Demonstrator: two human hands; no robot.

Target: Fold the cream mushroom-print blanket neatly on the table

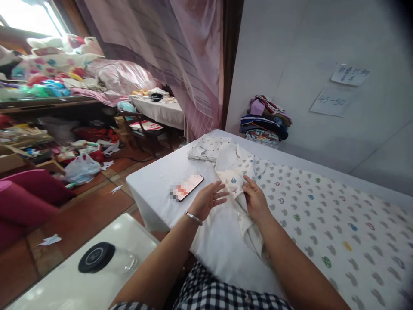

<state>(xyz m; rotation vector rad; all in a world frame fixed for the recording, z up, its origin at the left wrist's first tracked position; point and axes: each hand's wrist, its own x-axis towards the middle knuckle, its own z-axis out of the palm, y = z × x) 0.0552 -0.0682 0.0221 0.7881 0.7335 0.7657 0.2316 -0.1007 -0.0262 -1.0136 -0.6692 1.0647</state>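
Observation:
A small white garment [232, 180] with a printed car motif lies partly lifted at the near edge of the white-covered table. My right hand [256, 200] pinches its right side between thumb and fingers. On the other side of it, my left hand [211, 199] has its fingers stretched out and apart, close to the cloth and gripping nothing; I cannot tell whether the fingertips touch it. Just beyond is a folded printed cloth pile [206, 148]. To the right spreads a large white cloth [318, 217] printed with grey shapes and coloured cars.
A phone [187, 188] lies left of my left hand on the white tablecloth [155, 185]. Folded clothes [264, 118] are stacked against the wall. At lower left, a black-lidded jar [97, 257] rests on a white surface. A chair [145, 129] and floor clutter stand farther left.

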